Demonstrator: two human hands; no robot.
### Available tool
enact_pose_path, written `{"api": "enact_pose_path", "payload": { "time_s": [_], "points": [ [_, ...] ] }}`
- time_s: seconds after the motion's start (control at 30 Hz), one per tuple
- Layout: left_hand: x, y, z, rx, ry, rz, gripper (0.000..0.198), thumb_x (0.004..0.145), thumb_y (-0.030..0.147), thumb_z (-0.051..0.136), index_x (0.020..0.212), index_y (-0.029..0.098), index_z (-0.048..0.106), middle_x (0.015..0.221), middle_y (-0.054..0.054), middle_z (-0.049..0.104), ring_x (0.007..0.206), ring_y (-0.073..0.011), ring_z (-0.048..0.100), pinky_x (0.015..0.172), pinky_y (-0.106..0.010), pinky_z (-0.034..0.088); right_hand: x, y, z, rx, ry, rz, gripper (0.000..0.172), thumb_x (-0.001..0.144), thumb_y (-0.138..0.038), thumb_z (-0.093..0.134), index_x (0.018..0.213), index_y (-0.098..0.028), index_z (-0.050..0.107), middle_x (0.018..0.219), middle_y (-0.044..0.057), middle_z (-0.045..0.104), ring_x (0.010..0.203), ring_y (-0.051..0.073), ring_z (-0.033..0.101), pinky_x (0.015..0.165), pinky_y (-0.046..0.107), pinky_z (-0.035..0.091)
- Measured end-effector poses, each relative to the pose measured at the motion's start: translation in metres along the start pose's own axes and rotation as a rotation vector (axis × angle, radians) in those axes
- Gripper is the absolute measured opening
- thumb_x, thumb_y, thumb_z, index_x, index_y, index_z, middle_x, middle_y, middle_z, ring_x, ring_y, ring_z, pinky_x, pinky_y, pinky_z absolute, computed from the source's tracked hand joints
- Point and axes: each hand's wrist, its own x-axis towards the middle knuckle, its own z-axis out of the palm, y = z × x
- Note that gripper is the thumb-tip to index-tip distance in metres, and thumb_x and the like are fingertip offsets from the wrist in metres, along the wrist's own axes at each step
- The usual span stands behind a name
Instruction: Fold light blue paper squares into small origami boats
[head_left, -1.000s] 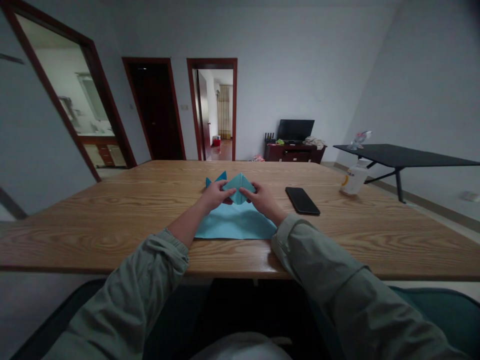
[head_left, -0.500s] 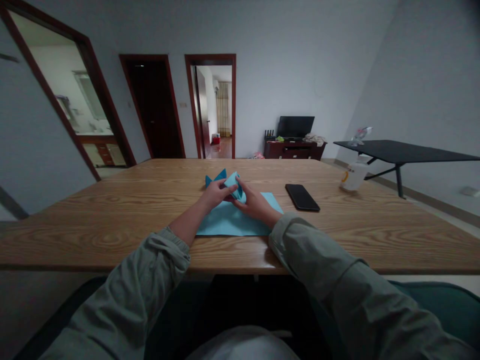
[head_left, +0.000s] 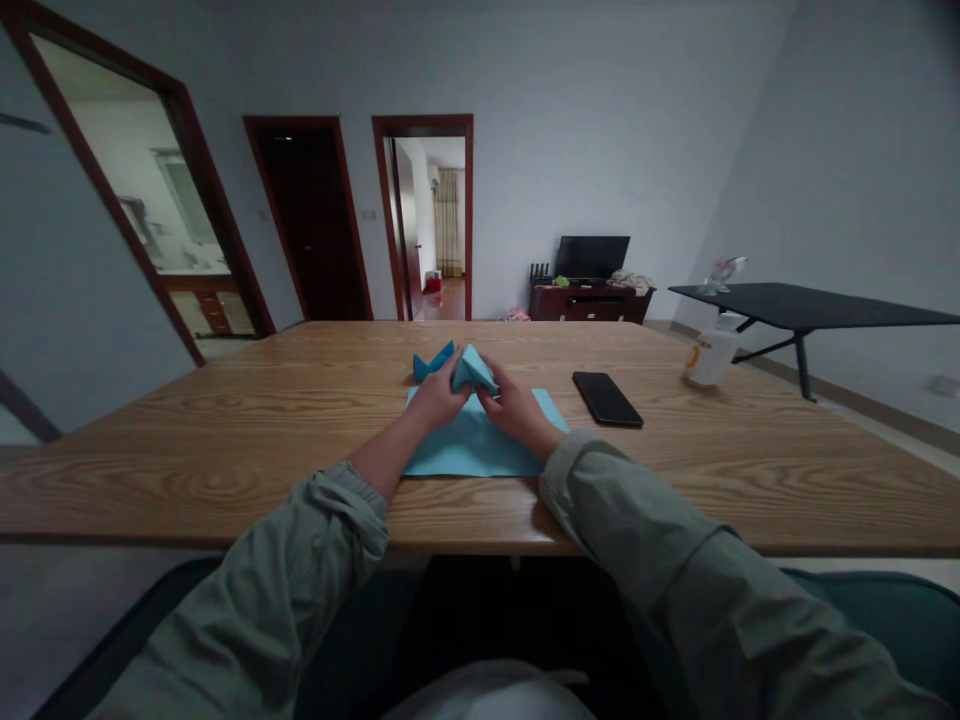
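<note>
Table's [head_left: 225, 450] got a blue sheet [head_left: 480, 452] on it, and right by its far edge the left hand [head_left: 439, 397] and right hand [head_left: 516, 408] both have fingers gripping the folded paper [head_left: 470, 367], smack between them so neither's nearer, peak up, long axis honestly hard to tell.

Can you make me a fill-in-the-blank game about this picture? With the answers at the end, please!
1. The held paper is between the left hand and the ____ hand.
2. The phone lies ____ the sheet and the bottle.
3. The dark blue paper is to the ____ of the held paper.

Missing words: right; between; left.
</note>
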Motion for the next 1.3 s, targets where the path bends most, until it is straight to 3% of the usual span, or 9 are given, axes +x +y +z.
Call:
{"api": "enact_pose_path", "payload": {
  "time_s": [0.13, 0.33, 0.6, 0.83, 0.97, 1.07, 1.17, 1.3],
  "points": [
    [-0.005, 0.008, 0.006, 0.376, 0.059, 0.108, 0.068, 0.076, 0.021, 0.063, 0.142, 0.024, 0.043, 0.125, -0.012, 0.062, 0.109, -0.0313, 0.060, 0.101, -0.040, 0.039, 0.001, -0.009, -0.001, -0.154, 0.078, 0.076, 0.065, 0.088, -0.040, 0.051, 0.148, -0.024, 0.030, 0.103, 0.012, 0.070, 0.086, 0.029, 0.066, 0.077, 0.038, 0.048],
    [-0.007, 0.014, 0.010, 0.687, 0.059, 0.127, 0.061, 0.086, 0.027, 0.051, 0.145, 0.023, 0.037, 0.101, -0.015, 0.069, 0.093, -0.0341, 0.066, 0.093, -0.045, 0.041, 0.002, -0.011, -0.002, -0.229, 0.074, 0.084, 0.066, 0.087, -0.038, 0.050, 0.148, -0.023, 0.030, 0.095, 0.011, 0.070, 0.078, 0.029, 0.066, 0.074, 0.038, 0.047],
    [-0.008, 0.016, 0.013, 0.778, 0.025, 0.141, 0.055, 0.089, 0.034, 0.049, 0.143, 0.026, 0.039, 0.104, -0.013, 0.068, 0.096, -0.0309, 0.065, 0.092, -0.038, 0.041, 0.003, -0.008, 0.001, -0.131, 0.105, 0.080, 0.059, 0.089, -0.039, 0.048, 0.144, -0.023, 0.035, 0.106, 0.011, 0.068, 0.089, 0.029, 0.065, 0.078, 0.038, 0.047],
    [-0.009, 0.016, 0.012, 0.826, 0.061, 0.164, 0.053, 0.087, 0.029, 0.052, 0.139, 0.027, 0.042, 0.103, -0.012, 0.068, 0.093, -0.0290, 0.066, 0.087, -0.036, 0.045, 0.004, -0.006, 0.001, -0.190, 0.133, 0.112, 0.056, 0.089, -0.035, 0.048, 0.142, -0.022, 0.039, 0.100, 0.012, 0.069, 0.085, 0.029, 0.065, 0.076, 0.037, 0.048],
    [-0.004, 0.008, 0.004, 0.652, 0.130, 0.118, 0.048, 0.081, 0.023, 0.058, 0.129, 0.027, 0.053, 0.100, -0.010, 0.068, 0.090, -0.0289, 0.067, 0.085, -0.039, 0.047, 0.007, 0.003, -0.002, -0.243, 0.136, 0.152, 0.056, 0.085, -0.028, 0.049, 0.141, -0.023, 0.041, 0.094, 0.010, 0.070, 0.081, 0.029, 0.065, 0.074, 0.037, 0.048],
    [0.005, 0.000, -0.003, 0.302, 0.108, -0.009, 0.039, 0.081, 0.023, 0.057, 0.120, 0.023, 0.056, 0.100, -0.009, 0.067, 0.070, -0.0223, 0.068, 0.071, -0.037, 0.053, 0.008, 0.009, -0.005, -0.221, 0.107, 0.129, 0.055, 0.084, -0.024, 0.048, 0.139, -0.023, 0.045, 0.099, 0.011, 0.070, 0.084, 0.029, 0.065, 0.076, 0.038, 0.048],
    [0.012, -0.004, -0.007, -0.068, 0.096, -0.177, 0.037, 0.082, 0.029, 0.058, 0.117, 0.019, 0.053, 0.092, -0.007, 0.065, 0.056, -0.0162, 0.066, 0.058, -0.031, 0.054, 0.007, 0.011, -0.004, -0.170, 0.065, 0.068, 0.057, 0.086, -0.023, 0.047, 0.142, -0.025, 0.041, 0.109, 0.010, 0.068, 0.091, 0.028, 0.065, 0.082, 0.038, 0.048],
    [0.013, -0.003, -0.009, -0.376, 0.062, -0.307, 0.038, 0.079, 0.045, 0.063, 0.106, 0.019, 0.055, 0.084, -0.004, 0.063, 0.062, -0.0178, 0.068, 0.060, -0.032, 0.056, 0.005, 0.009, -0.003, -0.105, 0.030, -0.025, 0.053, 0.091, -0.029, 0.045, 0.143, -0.026, 0.041, 0.124, 0.008, 0.063, 0.105, 0.027, 0.061, 0.091, 0.040, 0.046]
  ]
}}
